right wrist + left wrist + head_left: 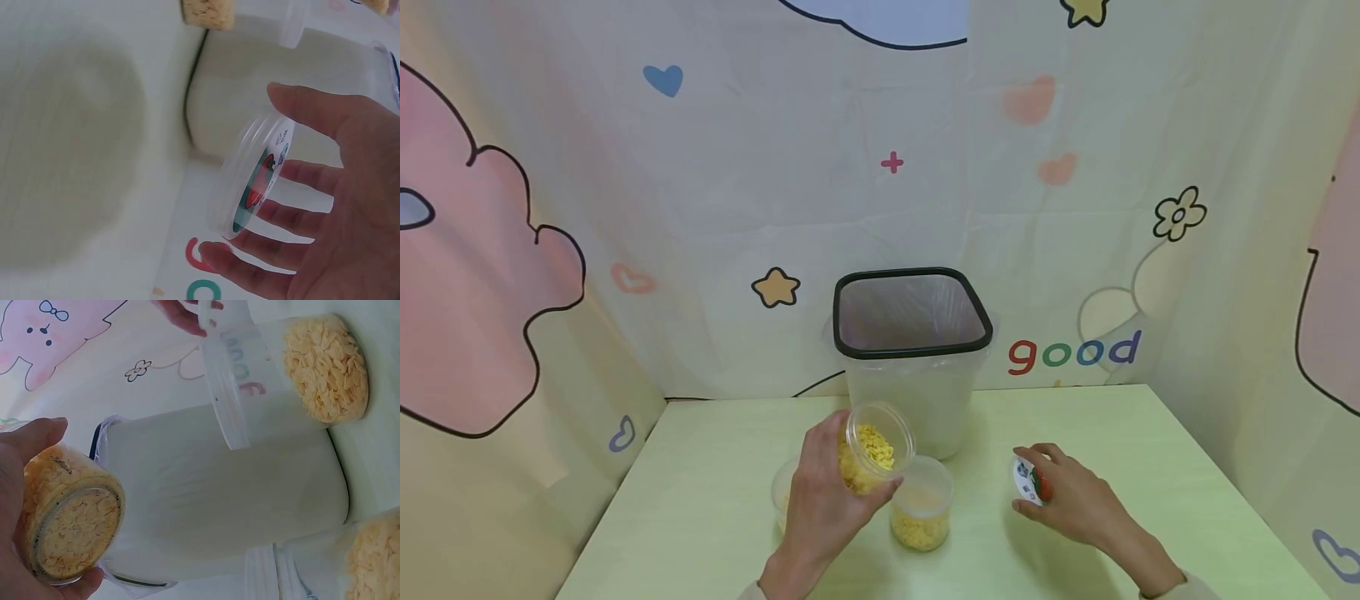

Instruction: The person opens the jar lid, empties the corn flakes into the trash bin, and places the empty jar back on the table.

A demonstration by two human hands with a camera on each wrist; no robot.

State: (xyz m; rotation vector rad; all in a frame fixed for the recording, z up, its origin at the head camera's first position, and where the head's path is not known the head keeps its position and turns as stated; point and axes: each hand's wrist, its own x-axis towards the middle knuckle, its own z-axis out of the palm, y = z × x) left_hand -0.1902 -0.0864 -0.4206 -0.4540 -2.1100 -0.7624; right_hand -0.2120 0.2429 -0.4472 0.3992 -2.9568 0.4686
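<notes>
My left hand (831, 492) grips a clear plastic jar (69, 469) part-filled with pale yellow flakes. The jar has no lid on it and is tilted, its mouth turned up toward the head camera. Off to the right, my right hand (1078, 496) holds a round translucent lid (253, 178) by its edge, between thumb and fingers. A label with a red and green picture covers the lid's top. Between the hands, a second jar (920, 529) of flakes stands upright on the table. Partly hidden behind my left hand is a third jar (782, 492).
A pale bin (910, 387) with a black rim and a clear bag lining stands at the back of the table (700, 483), just beyond the jars. Behind it hangs a printed cloth (737, 183), with more cloth along both sides.
</notes>
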